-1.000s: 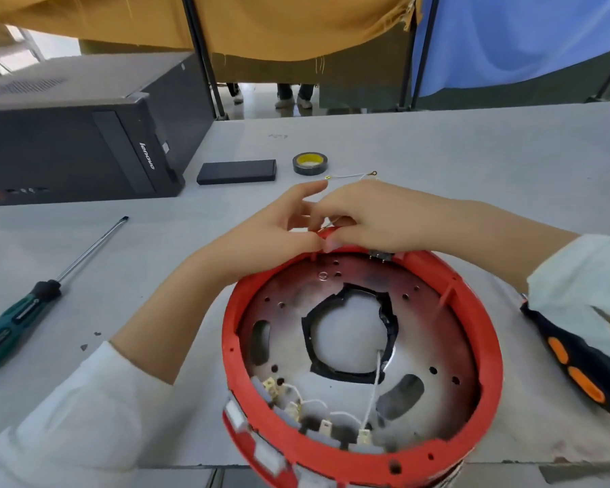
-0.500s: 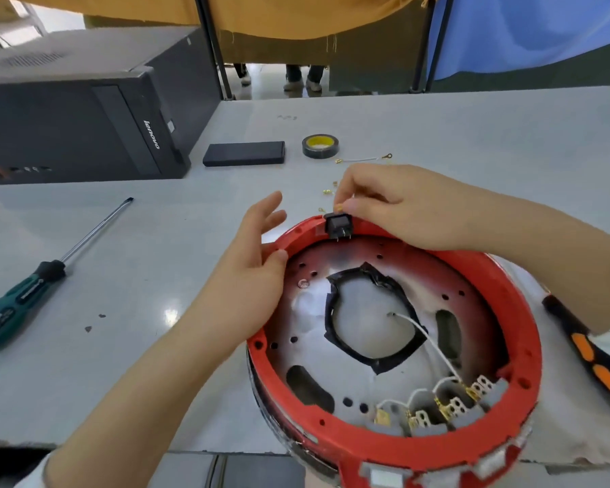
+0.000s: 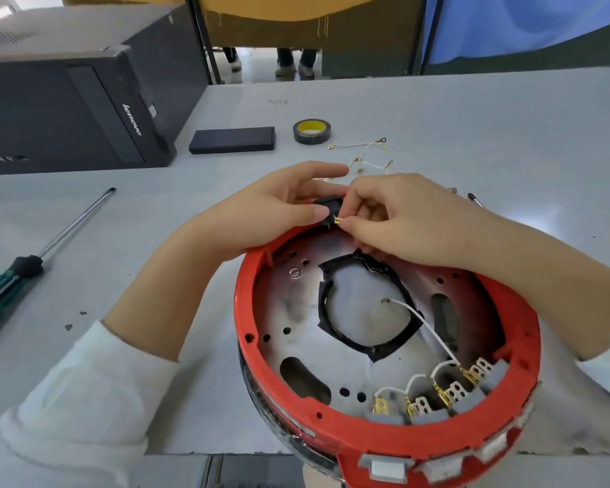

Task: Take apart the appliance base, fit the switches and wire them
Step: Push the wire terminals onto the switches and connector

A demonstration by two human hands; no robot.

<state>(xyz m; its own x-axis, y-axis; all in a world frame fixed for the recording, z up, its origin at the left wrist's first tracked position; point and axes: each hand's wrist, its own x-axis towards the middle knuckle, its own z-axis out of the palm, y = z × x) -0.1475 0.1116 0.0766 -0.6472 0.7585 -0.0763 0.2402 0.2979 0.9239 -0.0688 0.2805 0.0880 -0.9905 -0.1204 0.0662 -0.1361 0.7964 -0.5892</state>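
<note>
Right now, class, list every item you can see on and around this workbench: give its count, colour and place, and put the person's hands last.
Round plastic appliance base: one, red rim, metal plate inside, near table edge.
Rocker switch: one, black, at the base's far rim.
Brass wire terminal: one, gold, beside the switch.
Grey switch blocks: a row, white wires, near rim.
Loose wires: a few, white, behind the hands.
Tape roll: one, black and yellow, far centre.
Flat box: one, black, left of tape.
Computer case: one, black, far left.
Screwdriver: one, green handle, left.
Left hand: holds the switch.
Right hand: pinches the terminal.
</note>
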